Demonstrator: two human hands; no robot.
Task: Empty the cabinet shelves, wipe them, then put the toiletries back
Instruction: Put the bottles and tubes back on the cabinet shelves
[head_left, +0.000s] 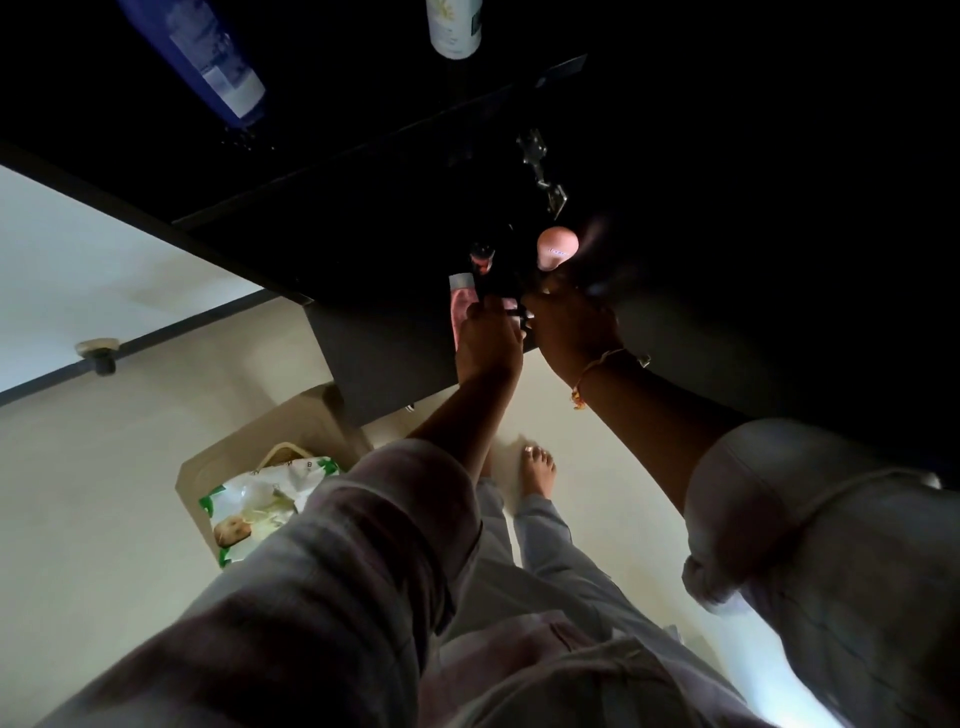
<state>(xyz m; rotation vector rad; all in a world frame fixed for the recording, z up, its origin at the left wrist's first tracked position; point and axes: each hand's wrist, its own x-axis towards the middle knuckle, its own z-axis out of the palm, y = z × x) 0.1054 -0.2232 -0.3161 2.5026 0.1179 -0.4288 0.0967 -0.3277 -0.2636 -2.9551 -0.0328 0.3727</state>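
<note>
**One bottle at a time in the dark**

Both my hands are in the cabinet (395, 244), just below the hinge (540, 166). My left hand (488, 340) is below and left of the hinge. Its fingers look curled round the pink bottle (461, 306), though the light is poor. My right hand (569, 332) is straight below the hinge, with its fingers reaching into shadow and blur. I cannot tell how far they are spread or whether they hold anything. A pink round-topped tub (557, 249) stands just beside them, and a dark bottle (483, 257) stands between it and the pink bottle.

I can't say whether these are going out or coming back in. Either way they are crowded close together, so I think the risk is knocking a neighbour over. I would grip the pink bottle low on its body, lift it straight up clear of the dark bottle and keep it upright. My right hand should steady the tub rather than grab blindly.

Far above and left of the hinge, a blue bottle (208, 57) and a white bottle (454, 26) are on a higher shelf.
</note>
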